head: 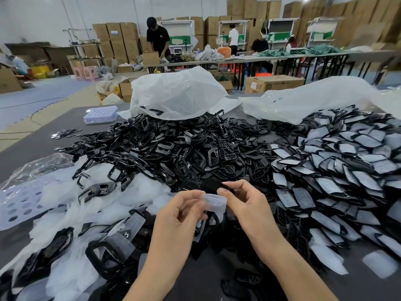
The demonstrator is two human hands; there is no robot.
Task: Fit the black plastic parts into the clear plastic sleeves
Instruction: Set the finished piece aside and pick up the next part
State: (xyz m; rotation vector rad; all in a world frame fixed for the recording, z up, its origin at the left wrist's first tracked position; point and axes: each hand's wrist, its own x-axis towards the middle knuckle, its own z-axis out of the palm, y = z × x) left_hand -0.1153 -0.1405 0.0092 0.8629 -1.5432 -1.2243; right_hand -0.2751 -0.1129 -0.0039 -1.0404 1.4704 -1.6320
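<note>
Head view. The left hand and the right hand were raised together over the near middle of the dark table. The left hand's thumb and fingers pinched the left end of a clear sleeve. The right hand's thumb lay against the sleeve's right end, and its thumb and forefinger appeared to nip a black part just above the sleeve. How much of that part was gripped could not be told against the dark heap behind.

A large heap of loose black parts lay beyond the hands. A pile of sleeved parts spread to the right. Empty sleeves lay scattered on the near left, and white plastic bags sat at the far edge.

Judgement: the step in hand was insertion, with the part not yet entered. The next move called for the left hand to hold the sleeve's mouth open. The right hand would then align the part's narrow end and slide it squarely in.
</note>
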